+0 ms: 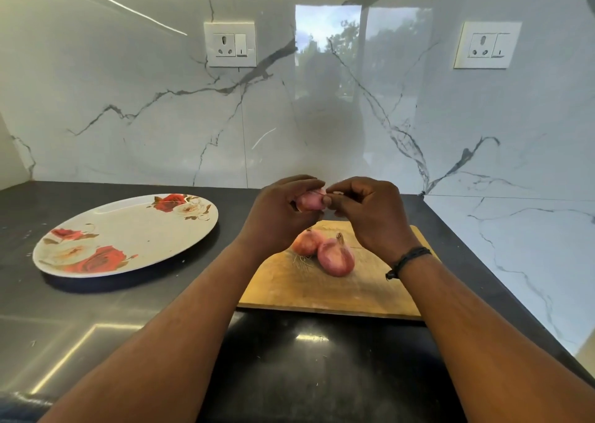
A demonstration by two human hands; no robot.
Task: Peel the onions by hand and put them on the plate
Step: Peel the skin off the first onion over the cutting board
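My left hand (280, 213) grips a small pink onion (309, 200) in the air above the far edge of the wooden cutting board (322, 289). My right hand (367, 212) meets it from the right, its fingertips pinching at the onion's end. Two more unpeeled onions lie side by side on the board below my hands: one (307, 241) to the left, one (336, 257) to the right with its stem up. A round white plate (128, 229) with red rose prints sits on the dark counter to the left, with nothing on it.
The dark counter (145, 319) runs into a corner. Marble wall panels stand behind and along the right side (515, 229). Two wall sockets (230, 44) (487, 45) sit high on the back wall. A black band circles my right wrist (407, 260).
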